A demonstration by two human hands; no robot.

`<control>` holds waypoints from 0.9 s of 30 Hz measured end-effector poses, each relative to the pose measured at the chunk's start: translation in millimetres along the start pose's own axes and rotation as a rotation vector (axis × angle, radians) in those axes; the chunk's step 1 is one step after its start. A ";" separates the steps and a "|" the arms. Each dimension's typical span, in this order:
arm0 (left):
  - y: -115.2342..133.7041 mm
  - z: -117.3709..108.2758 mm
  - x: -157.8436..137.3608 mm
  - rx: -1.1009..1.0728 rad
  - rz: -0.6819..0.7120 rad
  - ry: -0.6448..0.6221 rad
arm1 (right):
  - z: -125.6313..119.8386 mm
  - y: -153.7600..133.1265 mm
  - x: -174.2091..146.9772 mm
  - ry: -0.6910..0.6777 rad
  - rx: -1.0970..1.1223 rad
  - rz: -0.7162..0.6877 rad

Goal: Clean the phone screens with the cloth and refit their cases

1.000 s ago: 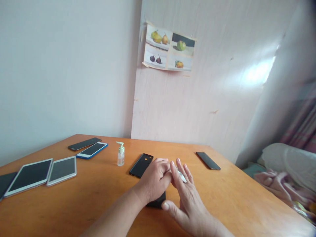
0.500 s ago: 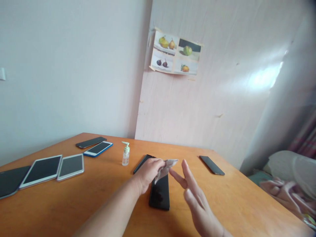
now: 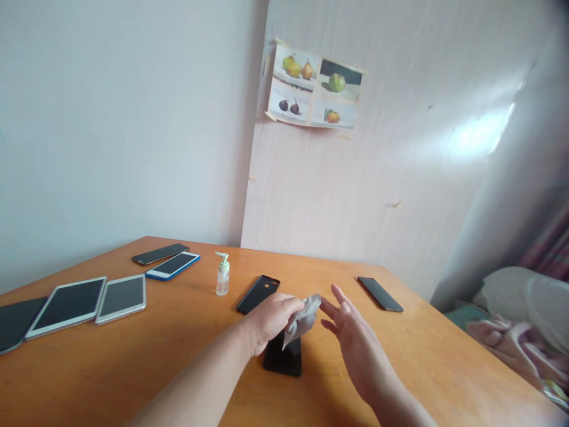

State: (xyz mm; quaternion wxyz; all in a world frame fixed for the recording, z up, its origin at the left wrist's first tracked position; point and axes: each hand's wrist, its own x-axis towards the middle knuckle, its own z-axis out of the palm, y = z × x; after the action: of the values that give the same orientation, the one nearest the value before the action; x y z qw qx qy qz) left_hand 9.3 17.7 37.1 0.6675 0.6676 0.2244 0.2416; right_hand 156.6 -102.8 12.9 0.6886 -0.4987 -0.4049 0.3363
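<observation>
My left hand (image 3: 276, 320) pinches a crumpled grey cloth (image 3: 303, 321) above a black phone (image 3: 283, 359) lying on the table. The cloth and hand hide the phone's far part. Just right of the cloth is my right hand (image 3: 351, 338), its fingers apart and the fingertips close to the cloth's edge; whether they touch it I cannot tell. Behind my left hand lies a black phone case (image 3: 258, 293) with a round hole, partly covered by the hand. A small clear pump bottle (image 3: 223, 280) with a pale green top stands to the case's left.
On the wooden table (image 3: 186, 367), left, lie a white tablet (image 3: 66, 305), a smaller white one (image 3: 122, 298), a dark tablet (image 3: 18, 323), a blue-edged phone (image 3: 173, 266) and a dark phone (image 3: 160, 254). Another dark phone (image 3: 380, 294) lies right. Bedding (image 3: 520, 347) is beyond the right edge.
The cloth has turned and hangs more spread out toward me. My right hand has turned, its fingers drawn closer together and slightly right. The view has shifted a little.
</observation>
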 end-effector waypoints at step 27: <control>-18.7 -25.4 16.4 0.826 0.081 0.291 | -5.3 -32.5 49.8 0.236 -0.277 -0.134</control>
State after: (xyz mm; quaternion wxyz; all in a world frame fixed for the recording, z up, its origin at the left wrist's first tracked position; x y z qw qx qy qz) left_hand 6.7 47.9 18.6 0.2958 0.8458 0.3674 0.2492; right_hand 185.5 -70.7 54.1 0.6770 -0.5967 -0.3958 0.1702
